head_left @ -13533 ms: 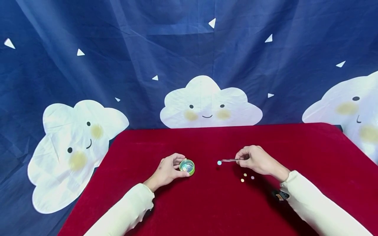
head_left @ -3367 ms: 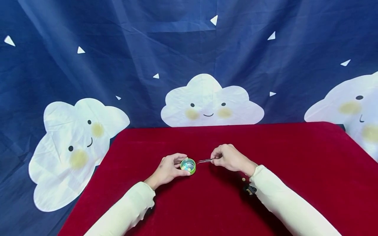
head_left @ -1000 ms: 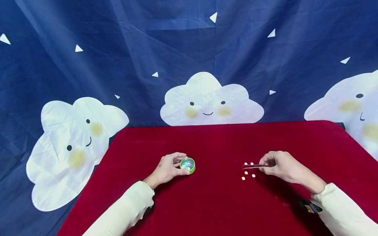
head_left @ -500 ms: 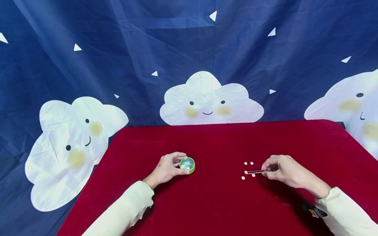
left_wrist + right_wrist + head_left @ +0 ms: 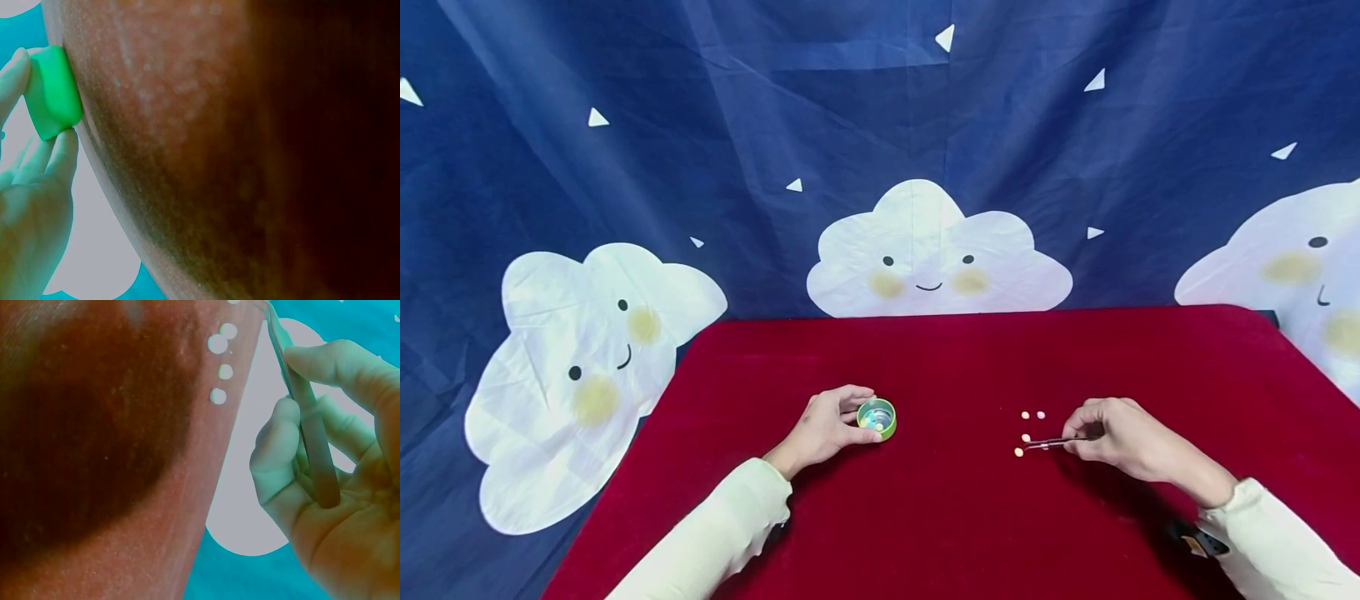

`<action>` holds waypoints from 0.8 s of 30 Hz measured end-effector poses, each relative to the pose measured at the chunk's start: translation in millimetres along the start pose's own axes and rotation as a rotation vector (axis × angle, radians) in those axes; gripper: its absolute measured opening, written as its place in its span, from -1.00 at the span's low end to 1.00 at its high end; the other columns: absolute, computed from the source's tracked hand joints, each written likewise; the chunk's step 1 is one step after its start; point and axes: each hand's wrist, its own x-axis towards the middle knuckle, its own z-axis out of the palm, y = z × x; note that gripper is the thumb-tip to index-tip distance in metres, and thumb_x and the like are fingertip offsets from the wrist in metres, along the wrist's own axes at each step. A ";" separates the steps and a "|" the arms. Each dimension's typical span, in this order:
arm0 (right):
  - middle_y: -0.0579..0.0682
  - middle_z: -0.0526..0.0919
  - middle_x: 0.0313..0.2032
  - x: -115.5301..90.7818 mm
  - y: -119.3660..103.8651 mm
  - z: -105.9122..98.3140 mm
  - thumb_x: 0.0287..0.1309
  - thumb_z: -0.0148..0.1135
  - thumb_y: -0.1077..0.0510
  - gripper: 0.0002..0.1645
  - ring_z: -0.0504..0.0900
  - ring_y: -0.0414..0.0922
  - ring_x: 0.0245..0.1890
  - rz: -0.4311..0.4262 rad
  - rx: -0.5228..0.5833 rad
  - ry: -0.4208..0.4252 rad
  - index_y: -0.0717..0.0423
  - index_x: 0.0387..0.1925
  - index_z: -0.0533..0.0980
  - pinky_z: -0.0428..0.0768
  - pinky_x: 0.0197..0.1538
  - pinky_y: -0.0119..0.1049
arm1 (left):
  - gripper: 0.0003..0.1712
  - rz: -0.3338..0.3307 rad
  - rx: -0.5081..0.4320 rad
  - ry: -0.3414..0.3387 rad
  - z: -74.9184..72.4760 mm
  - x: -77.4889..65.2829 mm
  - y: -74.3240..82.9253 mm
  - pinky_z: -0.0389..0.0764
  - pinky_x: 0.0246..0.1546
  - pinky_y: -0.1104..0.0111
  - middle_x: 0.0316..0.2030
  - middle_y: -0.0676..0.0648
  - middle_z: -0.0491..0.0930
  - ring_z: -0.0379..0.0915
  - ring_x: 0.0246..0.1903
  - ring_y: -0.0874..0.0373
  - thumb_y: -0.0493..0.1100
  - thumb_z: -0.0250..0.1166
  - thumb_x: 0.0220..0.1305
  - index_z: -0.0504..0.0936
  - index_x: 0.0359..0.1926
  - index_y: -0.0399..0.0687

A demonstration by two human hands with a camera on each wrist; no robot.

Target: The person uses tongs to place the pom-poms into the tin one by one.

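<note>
My left hand [image 5: 827, 425] grips a small round green tin [image 5: 889, 432] between thumb and fingers. Pale blue and yellowish pieces lie inside it. The left wrist view shows the tin's green side [image 5: 57, 94] between fingertips. My right hand [image 5: 1122, 437] pinches a pair of metal tweezers [image 5: 1060, 442], also clear in the right wrist view as long tweezers [image 5: 315, 444]. Their tips are beside a small yellow bead-like ball [image 5: 1018, 452]; whether they touch it I cannot tell. Around it lie another yellow ball [image 5: 1026, 438], a pale ball [image 5: 1025, 415], a pinkish ball [image 5: 1041, 414] and a lilac one partly behind the tweezers.
A red cloth [image 5: 925, 517] covers the table. Behind its far edge hangs a dark blue curtain [image 5: 850, 108] printed with white clouds [image 5: 917, 233]. Dark shadow falls under the right forearm.
Since the tweezers were at the tin's rim, my right hand has moved right to the loose balls. Over the last second the tips shifted nearer to me. The left hand stays put.
</note>
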 end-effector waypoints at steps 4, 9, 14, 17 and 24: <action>-0.39 0.53 -0.47 1.5 0.7 4.2 -0.06 0.50 0.31 -0.77 0.38 -0.37 -0.46 0.008 -0.016 -0.015 -0.12 -0.48 0.68 0.43 -0.41 -0.44 | -0.30 -0.007 0.003 -0.001 0.3 0.1 -0.6 0.63 0.08 0.17 0.05 -0.26 0.64 0.63 0.03 -0.12 -0.33 0.61 -0.06 0.57 0.15 -0.33; -0.39 0.53 -0.46 3.4 0.8 5.0 -0.06 0.49 0.30 -0.77 0.37 -0.38 -0.47 -0.009 -0.040 -0.018 -0.13 -0.48 0.68 0.43 -0.42 -0.44 | -0.30 -0.009 0.004 -0.007 0.0 -0.2 -0.1 0.63 0.07 0.18 0.06 -0.26 0.64 0.63 0.03 -0.12 -0.33 0.61 -0.05 0.56 0.15 -0.34; -0.38 0.54 -0.45 5.9 -0.6 -0.1 -0.05 0.50 0.30 -0.78 0.37 -0.38 -0.47 -0.019 -0.038 -0.012 -0.11 -0.47 0.68 0.42 -0.43 -0.44 | -0.30 -0.005 0.005 -0.007 -0.4 -0.4 1.0 0.63 0.07 0.18 0.05 -0.26 0.64 0.63 0.03 -0.12 -0.32 0.61 -0.05 0.56 0.16 -0.35; -0.37 0.55 -0.45 8.6 -2.7 -2.3 -0.05 0.50 0.31 -0.78 0.37 -0.38 -0.47 -0.023 -0.031 -0.010 -0.10 -0.47 0.68 0.43 -0.43 -0.44 | -0.30 -0.003 0.008 -0.004 -0.2 -0.2 0.9 0.63 0.07 0.18 0.05 -0.26 0.64 0.63 0.03 -0.12 -0.32 0.61 -0.06 0.56 0.16 -0.35; -0.37 0.55 -0.46 16.2 -9.4 -3.0 -0.04 0.49 0.33 -0.78 0.39 -0.37 -0.46 -0.039 -0.027 -0.008 -0.09 -0.47 0.69 0.45 -0.41 -0.43 | -0.31 -0.013 0.012 -0.004 0.4 -0.6 1.2 0.64 0.07 0.19 0.05 -0.24 0.64 0.62 0.04 -0.11 -0.31 0.61 -0.06 0.57 0.15 -0.31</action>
